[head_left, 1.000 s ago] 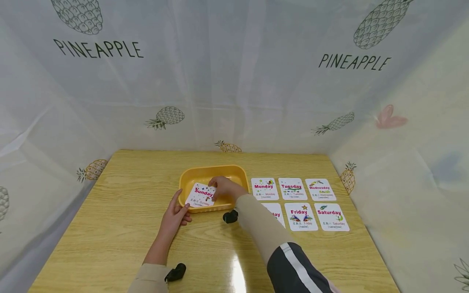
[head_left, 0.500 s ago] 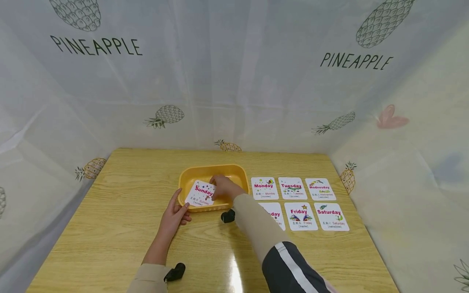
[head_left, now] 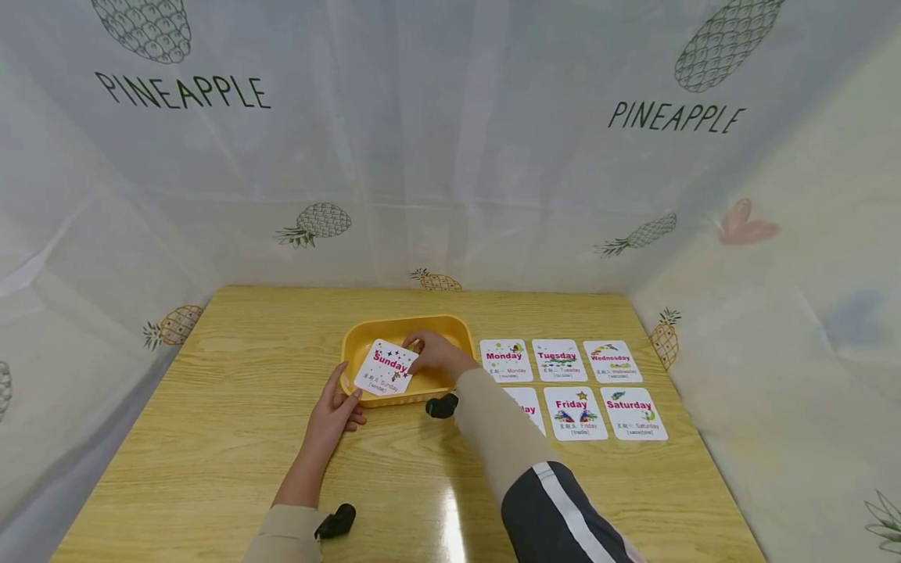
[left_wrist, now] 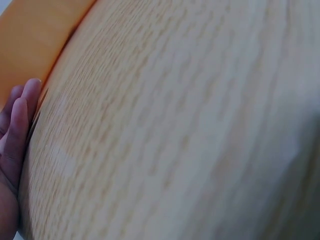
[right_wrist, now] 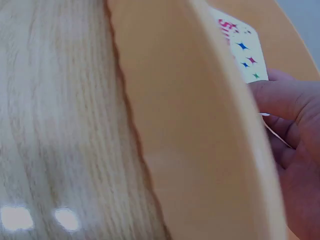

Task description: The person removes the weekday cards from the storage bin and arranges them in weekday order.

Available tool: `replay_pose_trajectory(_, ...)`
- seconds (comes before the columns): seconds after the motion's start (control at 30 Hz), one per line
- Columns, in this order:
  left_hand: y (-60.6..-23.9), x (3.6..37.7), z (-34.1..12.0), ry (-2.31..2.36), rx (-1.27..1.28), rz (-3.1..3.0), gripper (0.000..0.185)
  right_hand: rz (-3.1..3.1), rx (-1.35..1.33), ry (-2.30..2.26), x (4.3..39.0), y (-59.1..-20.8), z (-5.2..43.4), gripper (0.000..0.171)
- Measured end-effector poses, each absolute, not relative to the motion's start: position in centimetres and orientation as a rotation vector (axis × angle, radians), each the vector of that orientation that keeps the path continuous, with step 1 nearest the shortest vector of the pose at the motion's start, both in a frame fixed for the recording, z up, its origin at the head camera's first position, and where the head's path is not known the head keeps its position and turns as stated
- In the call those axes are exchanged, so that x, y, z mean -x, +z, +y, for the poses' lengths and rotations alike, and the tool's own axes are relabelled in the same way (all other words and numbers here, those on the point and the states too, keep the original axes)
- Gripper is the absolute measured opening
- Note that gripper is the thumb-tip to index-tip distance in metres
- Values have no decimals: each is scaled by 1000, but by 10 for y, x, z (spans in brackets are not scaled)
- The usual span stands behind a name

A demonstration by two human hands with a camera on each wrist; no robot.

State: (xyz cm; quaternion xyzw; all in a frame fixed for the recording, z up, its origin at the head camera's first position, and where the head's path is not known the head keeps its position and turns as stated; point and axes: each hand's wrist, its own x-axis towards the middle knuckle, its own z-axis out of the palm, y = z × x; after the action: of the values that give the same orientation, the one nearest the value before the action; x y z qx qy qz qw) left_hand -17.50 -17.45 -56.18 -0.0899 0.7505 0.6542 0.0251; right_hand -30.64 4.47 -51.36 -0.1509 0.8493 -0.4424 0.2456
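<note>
In the head view, a white card printed "Sunday" [head_left: 385, 367] lies tilted in a shallow yellow tray [head_left: 450, 322]. My right hand [head_left: 438, 356] reaches into the tray and pinches the card's right side between thumb and fingers. The right wrist view shows that thumb [right_wrist: 280, 96] on the card's edge, with the tray wall hiding part of the card. My left hand [head_left: 331, 410] holds the tray's front left corner, its thumb at the rim by the card's lower corner. In the left wrist view, fingers [left_wrist: 20, 117] lie against the tray's outer wall.
Right of the tray, weekday cards lie in two rows on the wooden table [head_left: 232, 407], among them Monday [head_left: 506, 361], Tuesday [head_left: 559, 361], Wednesday [head_left: 612, 362], Friday [head_left: 576, 414] and Saturday [head_left: 634, 414]. My right sleeve partly covers another card [head_left: 528, 407]. Pineapple-printed sheeting [head_left: 394, 156] surrounds the table.
The Sunday card has turned and shifted slightly upward and to the right in the tray, moving with my right hand. My left hand keeps its place at the tray corner.
</note>
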Motion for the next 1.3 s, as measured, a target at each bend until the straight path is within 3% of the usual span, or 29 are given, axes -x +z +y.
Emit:
replay_pose_trajectory(0.83, -561, 175, -175, 2019, 270, 2315, 65, 1881, 213, -1786, 308, -500, 65, 37)
replay_pose_trajectory(1.07, -529, 165, -170, 1999, 257, 2272, 66, 1871, 196, -1854, 309, -495, 75, 36)
replay_pose_trajectory(1.3, -524, 162, -168, 1988, 257, 2293, 65, 1903, 228, -1885, 304, -483, 87, 36)
